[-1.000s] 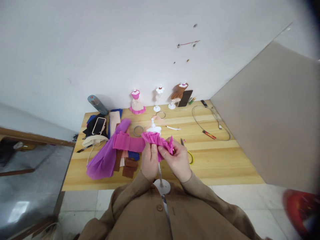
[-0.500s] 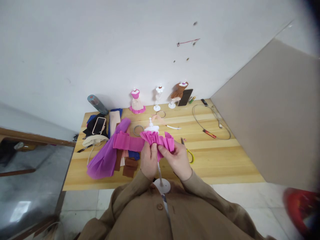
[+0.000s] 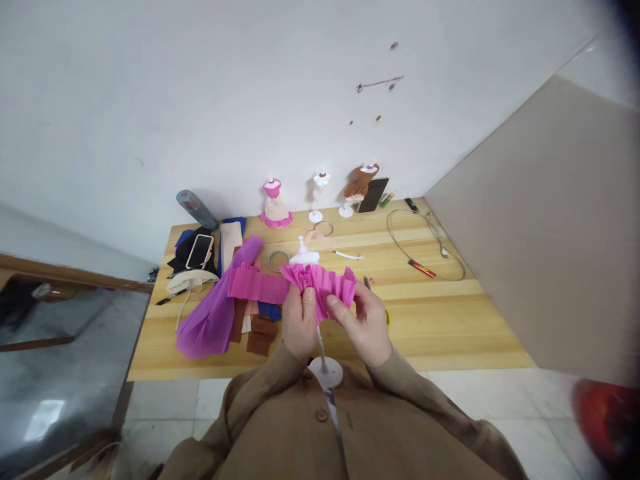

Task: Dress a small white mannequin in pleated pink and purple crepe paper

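A strip of pink crepe paper (image 3: 333, 283) is bunched in pleats around the front of a small white mannequin (image 3: 303, 257). My left hand (image 3: 300, 320) grips the mannequin's body with the pleats, its thumb pressed on the paper. Between the thumb and fingers of my right hand (image 3: 367, 327) is the right end of the strip. The strip's other end stretches left over the purple crepe paper (image 3: 215, 320). Below my hands the stand's round white base (image 3: 325, 372) shows near my coat. Yellow-handled scissors (image 3: 388, 317) lie mostly hidden behind my right hand.
Along the wall stand a mannequin in a pink and cream dress (image 3: 276, 203), a white one (image 3: 319, 197) and one in brown (image 3: 361, 187). A phone (image 3: 199, 252) and a bottle (image 3: 197, 209) are at left. A looped cable (image 3: 390, 230) lies at right.
My right hand has moved to the right, drawing the pink strip's end outward and spreading its pleats. It now covers more of the scissors. My left hand keeps its grip.
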`<act>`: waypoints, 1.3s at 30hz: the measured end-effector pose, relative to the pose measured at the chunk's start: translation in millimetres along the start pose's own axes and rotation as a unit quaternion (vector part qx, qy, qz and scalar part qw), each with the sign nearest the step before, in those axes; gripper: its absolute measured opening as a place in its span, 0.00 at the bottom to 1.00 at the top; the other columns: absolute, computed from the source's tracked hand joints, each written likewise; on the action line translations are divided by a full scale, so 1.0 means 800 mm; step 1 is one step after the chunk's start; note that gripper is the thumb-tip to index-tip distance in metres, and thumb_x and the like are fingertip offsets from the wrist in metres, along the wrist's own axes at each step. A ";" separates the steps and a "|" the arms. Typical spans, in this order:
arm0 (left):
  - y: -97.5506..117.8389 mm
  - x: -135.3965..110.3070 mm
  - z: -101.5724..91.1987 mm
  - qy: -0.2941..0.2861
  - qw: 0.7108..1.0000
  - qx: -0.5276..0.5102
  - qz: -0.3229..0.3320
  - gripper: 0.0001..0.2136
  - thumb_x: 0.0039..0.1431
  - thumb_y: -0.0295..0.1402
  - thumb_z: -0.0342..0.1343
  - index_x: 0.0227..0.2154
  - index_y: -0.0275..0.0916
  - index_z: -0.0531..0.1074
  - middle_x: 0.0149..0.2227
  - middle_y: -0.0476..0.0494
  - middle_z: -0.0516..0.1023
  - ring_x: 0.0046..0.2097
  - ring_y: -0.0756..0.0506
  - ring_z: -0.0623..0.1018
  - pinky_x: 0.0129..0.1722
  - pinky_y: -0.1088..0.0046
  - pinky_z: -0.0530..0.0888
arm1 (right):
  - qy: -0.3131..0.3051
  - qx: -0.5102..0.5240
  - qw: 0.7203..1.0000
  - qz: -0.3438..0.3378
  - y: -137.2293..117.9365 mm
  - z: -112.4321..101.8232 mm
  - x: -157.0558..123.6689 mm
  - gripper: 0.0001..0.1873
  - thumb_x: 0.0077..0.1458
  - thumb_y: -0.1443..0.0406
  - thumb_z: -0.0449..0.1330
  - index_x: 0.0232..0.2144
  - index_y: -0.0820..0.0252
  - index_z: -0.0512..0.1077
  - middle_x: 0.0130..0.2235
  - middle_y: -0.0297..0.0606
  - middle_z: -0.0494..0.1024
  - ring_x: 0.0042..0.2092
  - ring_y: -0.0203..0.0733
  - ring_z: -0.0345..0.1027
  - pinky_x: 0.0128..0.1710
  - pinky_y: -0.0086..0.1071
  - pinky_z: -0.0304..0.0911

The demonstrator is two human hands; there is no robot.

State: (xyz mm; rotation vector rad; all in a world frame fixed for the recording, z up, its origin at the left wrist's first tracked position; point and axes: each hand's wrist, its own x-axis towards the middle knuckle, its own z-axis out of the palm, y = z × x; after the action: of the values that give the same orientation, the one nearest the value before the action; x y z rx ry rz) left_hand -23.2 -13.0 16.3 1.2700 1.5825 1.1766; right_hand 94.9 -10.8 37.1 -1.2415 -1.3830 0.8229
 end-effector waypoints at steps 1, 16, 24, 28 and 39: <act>0.001 0.000 0.000 0.002 1.000 0.004 -0.002 0.13 0.65 0.40 0.46 0.41 0.37 0.70 0.39 0.38 0.78 0.44 0.40 0.77 0.49 0.59 0.71 | -0.003 -0.009 1.000 -0.010 0.001 -0.003 -0.001 0.07 0.55 0.62 0.59 0.27 0.58 0.70 0.27 0.33 0.70 0.29 0.38 0.63 0.30 0.31 0.61; 0.008 -0.004 0.005 -0.019 1.000 0.020 -0.006 0.12 0.65 0.39 0.44 0.37 0.38 0.68 0.37 0.39 0.75 0.43 0.41 0.75 0.49 0.59 0.70 | 0.046 0.045 0.997 0.037 0.008 0.010 -0.001 0.04 0.52 0.65 0.60 0.26 0.58 0.72 0.26 0.32 0.74 0.29 0.38 0.65 0.31 0.32 0.63; 0.005 -0.004 0.004 -0.031 0.999 0.013 -0.012 0.11 0.65 0.40 0.44 0.36 0.39 0.68 0.36 0.40 0.75 0.43 0.41 0.75 0.49 0.59 0.70 | 0.057 -0.049 0.997 -0.024 0.005 0.015 0.001 0.10 0.55 0.66 0.58 0.22 0.57 0.65 0.23 0.29 0.65 0.27 0.36 0.60 0.27 0.30 0.56; 0.007 -0.004 0.004 -0.034 0.999 -0.006 -0.003 0.12 0.65 0.40 0.44 0.33 0.40 0.67 0.35 0.40 0.74 0.46 0.40 0.75 0.52 0.58 0.69 | 0.059 -0.073 0.994 -0.061 0.002 0.016 0.002 0.10 0.55 0.69 0.57 0.23 0.57 0.64 0.24 0.29 0.64 0.27 0.36 0.59 0.27 0.30 0.56; 0.006 -0.005 0.002 -0.034 0.999 0.013 -0.007 0.11 0.64 0.40 0.45 0.36 0.39 0.68 0.36 0.40 0.75 0.45 0.40 0.76 0.52 0.56 0.70 | 0.084 -0.042 0.995 -0.030 0.009 0.017 0.000 0.12 0.54 0.67 0.59 0.21 0.57 0.62 0.23 0.27 0.60 0.26 0.34 0.55 0.27 0.30 0.54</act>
State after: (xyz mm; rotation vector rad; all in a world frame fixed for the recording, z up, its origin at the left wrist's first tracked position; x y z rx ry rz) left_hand -19.6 -16.3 20.7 1.3006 1.5590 1.0963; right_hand 83.8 -7.5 27.4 -1.2969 -1.3236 0.6101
